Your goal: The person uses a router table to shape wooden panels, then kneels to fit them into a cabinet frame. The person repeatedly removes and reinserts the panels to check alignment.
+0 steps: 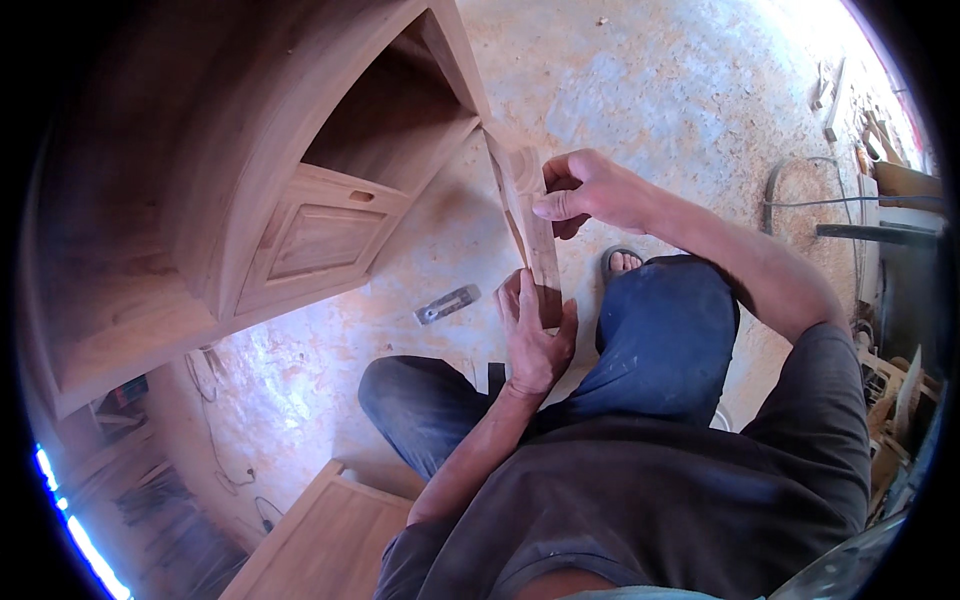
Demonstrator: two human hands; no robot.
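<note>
Between my knees and the cabinet a narrow wooden piece (pixel 540 235) stands on edge, seen almost end-on, its exact kind unclear. My left hand (pixel 540 345) grips its near lower end, with fingers along one side and the thumb on the other. Higher up, my right hand (pixel 590 195) has its thumb and bent fingers at the right edge of the same piece. Its far end reaches close to the corner of a pale wooden cabinet (pixel 270 110); whether they touch I cannot tell.
The cabinet has an open compartment above a panelled front (pixel 325 235) with a slot handle. A flat grey tool (pixel 447 304) lies on the dusty floor (pixel 640 60). Near me on the left is another wooden panel (pixel 330 535), beside a cord (pixel 235 480). Wood scraps (pixel 885 390) line the right side.
</note>
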